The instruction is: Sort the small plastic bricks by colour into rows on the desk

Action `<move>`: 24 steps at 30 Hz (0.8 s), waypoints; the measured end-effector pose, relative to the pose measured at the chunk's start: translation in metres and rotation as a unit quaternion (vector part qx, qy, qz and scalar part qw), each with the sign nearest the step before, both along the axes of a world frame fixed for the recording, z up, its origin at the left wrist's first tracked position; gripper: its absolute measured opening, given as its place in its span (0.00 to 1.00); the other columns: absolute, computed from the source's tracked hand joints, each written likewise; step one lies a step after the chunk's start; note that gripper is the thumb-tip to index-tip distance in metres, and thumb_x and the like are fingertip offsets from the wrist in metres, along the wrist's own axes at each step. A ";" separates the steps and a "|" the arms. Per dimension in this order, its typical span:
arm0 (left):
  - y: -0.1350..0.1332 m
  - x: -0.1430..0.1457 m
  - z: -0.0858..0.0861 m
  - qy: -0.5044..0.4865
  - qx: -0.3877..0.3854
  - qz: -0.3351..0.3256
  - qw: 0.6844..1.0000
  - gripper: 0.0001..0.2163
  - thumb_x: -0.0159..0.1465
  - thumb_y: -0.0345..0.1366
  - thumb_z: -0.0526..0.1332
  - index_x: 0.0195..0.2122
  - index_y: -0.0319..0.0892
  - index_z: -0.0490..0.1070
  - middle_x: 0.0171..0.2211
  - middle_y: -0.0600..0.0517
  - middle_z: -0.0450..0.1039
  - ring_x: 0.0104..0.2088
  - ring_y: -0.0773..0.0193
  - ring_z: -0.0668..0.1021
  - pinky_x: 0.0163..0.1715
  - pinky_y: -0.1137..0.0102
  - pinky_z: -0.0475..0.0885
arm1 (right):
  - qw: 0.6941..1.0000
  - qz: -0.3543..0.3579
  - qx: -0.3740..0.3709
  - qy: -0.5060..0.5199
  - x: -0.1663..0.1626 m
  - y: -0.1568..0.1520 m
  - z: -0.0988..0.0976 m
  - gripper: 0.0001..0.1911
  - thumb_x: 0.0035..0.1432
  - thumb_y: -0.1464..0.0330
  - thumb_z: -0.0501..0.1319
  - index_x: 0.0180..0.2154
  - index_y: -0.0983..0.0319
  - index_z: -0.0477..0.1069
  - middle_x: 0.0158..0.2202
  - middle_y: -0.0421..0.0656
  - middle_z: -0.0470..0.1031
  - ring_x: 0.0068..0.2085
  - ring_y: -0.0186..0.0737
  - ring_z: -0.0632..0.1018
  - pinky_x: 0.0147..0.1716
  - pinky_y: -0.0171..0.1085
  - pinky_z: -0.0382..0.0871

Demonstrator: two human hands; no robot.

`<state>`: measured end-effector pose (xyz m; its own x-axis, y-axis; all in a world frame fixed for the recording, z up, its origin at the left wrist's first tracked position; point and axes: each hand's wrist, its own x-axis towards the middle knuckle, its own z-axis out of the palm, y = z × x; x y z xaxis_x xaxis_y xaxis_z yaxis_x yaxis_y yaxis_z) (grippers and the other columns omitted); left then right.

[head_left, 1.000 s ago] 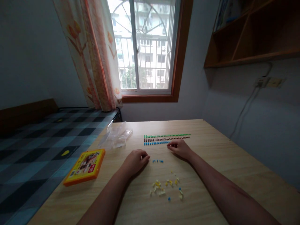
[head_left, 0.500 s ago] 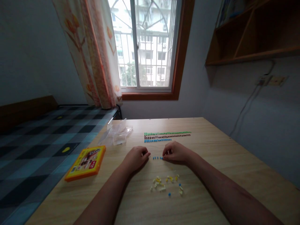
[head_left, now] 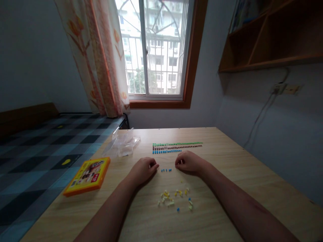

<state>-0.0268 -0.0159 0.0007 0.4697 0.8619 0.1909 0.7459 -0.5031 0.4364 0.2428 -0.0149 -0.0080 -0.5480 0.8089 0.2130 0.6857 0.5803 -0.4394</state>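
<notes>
My left hand [head_left: 144, 170] rests on the wooden table [head_left: 227, 201], fingers curled and thumb close to them; anything inside is too small to make out. Just right of its fingertips begins a short row of tiny blue bricks [head_left: 166, 170]. My right hand [head_left: 189, 163] lies curled past the row's right end, slightly apart from the last brick; whether it holds something is hidden. A lone yellow piece [head_left: 181, 182] lies below that hand. Nearer me are scattered yellow and cream pieces [head_left: 168, 199], with a blue brick [head_left: 178, 209] among the closest.
Beyond my hands run long rows of green bricks [head_left: 176, 144], brown bricks [head_left: 174, 147] and blue bricks [head_left: 165, 151]. Clear plastic packaging [head_left: 125, 144] stands at the back left. A yellow-orange box [head_left: 88, 176] lies at the left edge, beside a checkered bed [head_left: 50, 148].
My right fingers have come off the rightmost blue brick of the short row, leaving a small gap. A yellow piece now shows below that hand. The view has turned slightly right.
</notes>
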 end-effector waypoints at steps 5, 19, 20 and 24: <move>0.001 0.000 0.000 0.011 0.004 -0.004 1.000 0.12 0.63 0.41 0.56 0.27 0.41 0.74 0.29 0.49 0.77 0.29 0.62 0.75 0.32 0.70 0.64 | 0.998 -0.057 0.009 0.000 0.034 0.014 -0.004 0.09 0.52 0.71 0.61 0.32 0.61 0.81 0.27 0.40 0.78 0.28 0.33 0.74 0.28 0.30 0.62; 0.000 -0.001 0.001 0.012 -0.008 -0.001 1.000 0.13 0.63 0.43 0.56 0.29 0.41 0.75 0.30 0.48 0.77 0.31 0.62 0.75 0.32 0.70 0.64 | 0.981 -0.188 0.035 0.027 0.064 0.028 -0.015 0.10 0.54 0.64 0.62 0.33 0.60 0.81 0.29 0.41 0.80 0.29 0.36 0.76 0.30 0.32 0.64; 0.000 -0.001 0.001 0.009 -0.010 -0.001 1.000 0.13 0.63 0.43 0.56 0.29 0.41 0.75 0.30 0.48 0.77 0.31 0.61 0.75 0.32 0.70 0.64 | 0.981 -0.191 0.035 0.020 0.063 0.027 -0.013 0.10 0.54 0.63 0.62 0.33 0.59 0.81 0.29 0.41 0.80 0.29 0.36 0.76 0.30 0.32 0.64; -0.001 -0.002 0.001 0.004 -0.011 -0.006 1.000 0.13 0.63 0.42 0.56 0.29 0.41 0.75 0.30 0.48 0.77 0.31 0.61 0.75 0.32 0.69 0.64 | 0.975 -0.217 0.040 -0.026 0.056 0.025 -0.009 0.11 0.55 0.62 0.62 0.34 0.57 0.82 0.32 0.41 0.81 0.32 0.37 0.77 0.32 0.33 0.64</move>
<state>-0.0285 -0.0168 0.0017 0.4816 0.8601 0.1681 0.7430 -0.5024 0.4422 0.2989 0.0099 -0.0171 -0.1687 0.9491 0.2661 0.8943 0.2609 -0.3635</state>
